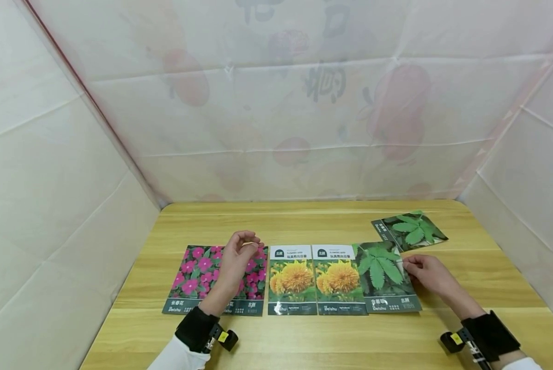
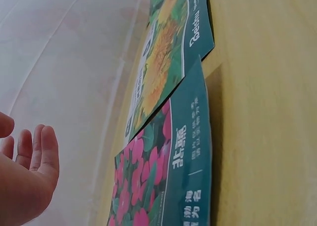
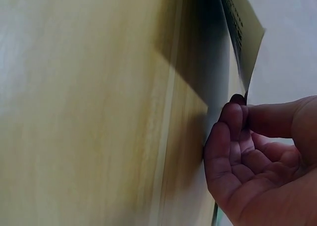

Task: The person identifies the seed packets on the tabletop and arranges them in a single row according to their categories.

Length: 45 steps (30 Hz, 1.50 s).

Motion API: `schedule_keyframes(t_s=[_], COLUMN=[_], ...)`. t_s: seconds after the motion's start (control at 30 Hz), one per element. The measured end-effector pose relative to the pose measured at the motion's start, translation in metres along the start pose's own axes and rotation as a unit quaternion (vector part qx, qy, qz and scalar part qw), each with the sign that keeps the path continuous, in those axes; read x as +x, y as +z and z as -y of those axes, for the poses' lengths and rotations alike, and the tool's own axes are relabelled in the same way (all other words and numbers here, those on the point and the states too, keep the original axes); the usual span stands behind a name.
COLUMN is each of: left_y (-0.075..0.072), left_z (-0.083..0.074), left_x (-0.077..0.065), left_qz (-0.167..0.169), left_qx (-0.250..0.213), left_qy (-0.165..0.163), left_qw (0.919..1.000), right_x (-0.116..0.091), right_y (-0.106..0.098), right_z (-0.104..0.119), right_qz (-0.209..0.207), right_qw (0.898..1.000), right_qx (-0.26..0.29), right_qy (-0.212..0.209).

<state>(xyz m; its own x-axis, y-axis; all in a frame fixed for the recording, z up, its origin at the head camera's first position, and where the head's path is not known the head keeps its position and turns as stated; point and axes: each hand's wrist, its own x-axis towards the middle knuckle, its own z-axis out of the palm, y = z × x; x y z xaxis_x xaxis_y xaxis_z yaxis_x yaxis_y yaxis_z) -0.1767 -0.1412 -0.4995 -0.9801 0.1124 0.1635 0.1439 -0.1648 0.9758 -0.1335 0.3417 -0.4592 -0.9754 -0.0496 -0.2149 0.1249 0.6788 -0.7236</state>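
Observation:
Between thumb and fingers my right hand [image 1: 426,273] pinches the right edge of a green-leaf seed packet [image 1: 383,277]. In the right wrist view that packet [image 3: 247,32] is tilted up off the table, its shadow falling beneath. My left hand [image 1: 235,259] is raised over the pink-flower seed packets [image 1: 195,272], its fingers loosely bent and holding nothing. Those two packets lie side by side, the right one partly hidden by the hand. Two sunflower seed packets, the left [image 1: 292,280] and the right [image 1: 340,280], lie in the middle of the row, the right one beside the gripped packet.
Another green-leaf packet [image 1: 412,231] lies askew farther back on the right of the wooden table [image 1: 304,339]. Pale printed fabric walls [image 1: 267,103] enclose the table at the back and both sides.

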Motion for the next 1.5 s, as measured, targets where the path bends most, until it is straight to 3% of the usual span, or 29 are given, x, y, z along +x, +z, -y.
schedule_keyframes(t_s=[0.13, 0.2, 0.27, 0.4, 0.53, 0.63, 0.7, 0.77, 0.87, 0.93, 1.2, 1.37, 1.5], left_y=[0.012, 0.018, 0.02, 0.02, 0.02, 0.016, 0.009, 0.006, 0.003, 0.007, 0.007, 0.005, 0.004], left_z=[-0.031, -0.047, -0.052, -0.053, -0.052, -0.05, -0.039, -0.037, -0.036, -0.045, -0.053, -0.055, -0.055], left_x=[-0.006, -0.008, -0.008, -0.006, -0.006, -0.007, -0.006, -0.007, -0.006, -0.007, -0.009, -0.008, -0.007], left_qz=[-0.01, -0.025, -0.034, -0.041, -0.041, -0.039, -0.018, -0.014, -0.013, -0.029, -0.043, -0.059, -0.062], left_qx=[0.011, 0.011, 0.011, 0.012, 0.017, 0.02, 0.006, 0.006, 0.007, 0.027, 0.03, 0.04, 0.04], left_qy=[-0.015, -0.046, -0.068, -0.08, -0.067, -0.045, -0.005, 0.007, 0.007, -0.019, -0.06, -0.07, -0.07], left_qw=[0.9998, 0.9985, 0.9971, 0.9958, 0.9968, 0.998, 0.9998, 0.9999, 0.9999, 0.999, 0.9968, 0.995, 0.9948], right_x=[-0.001, -0.001, 0.0, 0.0, -0.001, -0.001, 0.001, 0.005, 0.014, 0.02, 0.047, 0.06, 0.065], right_y=[-0.001, -0.002, -0.002, -0.002, -0.004, -0.01, -0.017, -0.025, -0.039, -0.047, -0.056, -0.056, -0.061], right_z=[-0.002, -0.004, -0.005, -0.005, -0.002, -0.001, 0.0, -0.001, -0.003, -0.006, -0.019, -0.02, -0.022], right_qz=[0.0, 0.001, 0.002, -0.005, -0.024, -0.04, -0.055, -0.075, -0.111, -0.131, -0.162, -0.143, -0.111], right_qw=[1.0, 1.0, 1.0, 0.999, 0.995, 0.99, 0.987, 0.982, 0.974, 0.969, 0.959, 0.956, 0.96], right_qx=[-0.004, -0.002, -0.004, -0.035, -0.093, -0.13, -0.15, -0.166, -0.193, -0.203, -0.232, -0.247, -0.239], right_qy=[-0.003, 0.001, 0.002, -0.004, -0.02, -0.027, -0.029, -0.038, -0.047, -0.05, -0.01, 0.065, 0.097])
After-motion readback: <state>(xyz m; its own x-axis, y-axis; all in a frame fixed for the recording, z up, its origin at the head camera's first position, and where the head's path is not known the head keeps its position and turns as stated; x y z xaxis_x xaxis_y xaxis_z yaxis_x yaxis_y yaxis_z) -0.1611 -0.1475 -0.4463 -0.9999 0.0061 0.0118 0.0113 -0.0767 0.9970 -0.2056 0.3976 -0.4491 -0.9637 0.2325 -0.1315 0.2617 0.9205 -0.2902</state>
